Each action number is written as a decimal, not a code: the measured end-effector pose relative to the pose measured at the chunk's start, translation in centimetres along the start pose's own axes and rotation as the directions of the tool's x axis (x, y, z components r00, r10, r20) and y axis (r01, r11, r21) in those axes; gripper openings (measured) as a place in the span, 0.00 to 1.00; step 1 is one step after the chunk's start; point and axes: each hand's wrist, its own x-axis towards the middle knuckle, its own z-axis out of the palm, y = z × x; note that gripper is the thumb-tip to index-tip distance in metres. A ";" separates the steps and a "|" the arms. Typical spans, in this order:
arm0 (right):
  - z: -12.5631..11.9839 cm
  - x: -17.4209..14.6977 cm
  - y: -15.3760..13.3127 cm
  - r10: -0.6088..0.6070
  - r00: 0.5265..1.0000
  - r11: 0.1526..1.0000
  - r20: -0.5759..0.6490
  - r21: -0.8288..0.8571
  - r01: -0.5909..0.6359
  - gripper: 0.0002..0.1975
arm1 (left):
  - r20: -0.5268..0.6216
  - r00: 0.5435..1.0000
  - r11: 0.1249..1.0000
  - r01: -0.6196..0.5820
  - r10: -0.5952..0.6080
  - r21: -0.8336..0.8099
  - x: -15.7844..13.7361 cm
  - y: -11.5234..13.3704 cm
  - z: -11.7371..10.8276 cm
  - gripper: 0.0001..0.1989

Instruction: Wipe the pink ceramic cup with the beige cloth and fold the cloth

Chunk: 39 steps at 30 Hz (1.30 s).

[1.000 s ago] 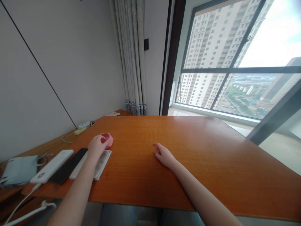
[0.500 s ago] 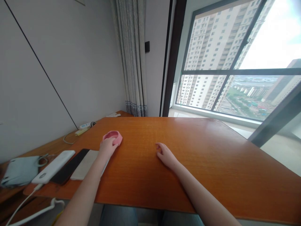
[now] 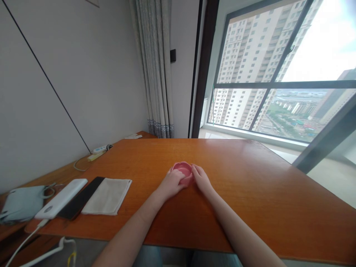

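pinching the near wall of a pink scalloped bowl (image 3: 183, 165), the left hand (image 3: 171, 183) sat at its seven o'clock; the right hand (image 3: 202, 180) met it at three, whether gripping could not be told. the bowl was at twelve o'clock, straight ahead, a folded cloth (image 3: 107, 196) towards its nine.

**Blown-out window, gloomy left side**

Daylight's pouring in through the window (image 3: 269, 85) on the right, and the sky (image 3: 311, 52) is mostly clipped to white. The glossy wooden surface (image 3: 236, 174) gets a pale sheen at its far right, then goes darker nearer the camera. Grey wall (image 3: 83, 74) on the left is pretty dim. Wide-angle stretch makes the high-rise (image 3: 247, 48) lean. Pink bowl (image 3: 189, 179) is readable, just light on fine detail.
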 end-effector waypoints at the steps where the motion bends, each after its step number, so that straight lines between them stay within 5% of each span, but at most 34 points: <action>1: 0.0 -0.1 -0.1 -0.020 1.000 0.999 0.016 -0.033 0.020 0.21 | 0.007 1.000 1.000 -0.020 0.020 -0.004 0.0 0.1 0.2 0.07; 14: -0.3 -0.5 -0.7 -0.033 0.993 0.988 0.113 -0.147 0.050 0.16 | 0.038 0.998 0.990 -0.047 0.053 -0.136 -0.3 0.1 0.1 0.12; 18: -0.3 -0.5 -0.5 -0.017 0.994 0.987 0.105 -0.160 0.034 0.18 | -0.114 0.985 0.986 0.113 -0.127 -0.120 -2.6 -2.3 -2.6 0.20; 21: -0.3 -0.5 -0.4 0.001 0.997 0.987 0.072 -0.158 0.010 0.20 | -0.297 0.864 0.898 0.439 -0.407 0.045 -6.8 -6.7 -5.2 0.17; 24: -0.2 -0.6 -0.4 0.023 0.997 0.989 0.069 -0.149 -0.012 0.22 | -0.420 0.658 0.612 0.747 -0.625 0.259 -12.1 -10.8 -7.3 0.19; 28: -0.2 -0.7 -0.5 0.009 0.996 0.989 0.089 -0.147 0.004 0.21 | -0.498 0.482 0.347 0.873 -0.722 0.341 -17.6 -13.5 -8.8 0.21; 32: -0.2 -0.7 -0.4 -0.017 0.997 0.989 0.081 -0.145 0.029 0.19 | -0.414 0.412 0.280 0.897 -0.811 0.343 -19.5 -14.9 -9.2 0.21; 39: -0.3 -0.7 -0.2 -0.023 0.995 0.985 0.092 -0.170 0.039 0.19 | -0.322 0.413 0.294 0.886 -0.852 0.357 -19.5 -16.3 -8.8 0.24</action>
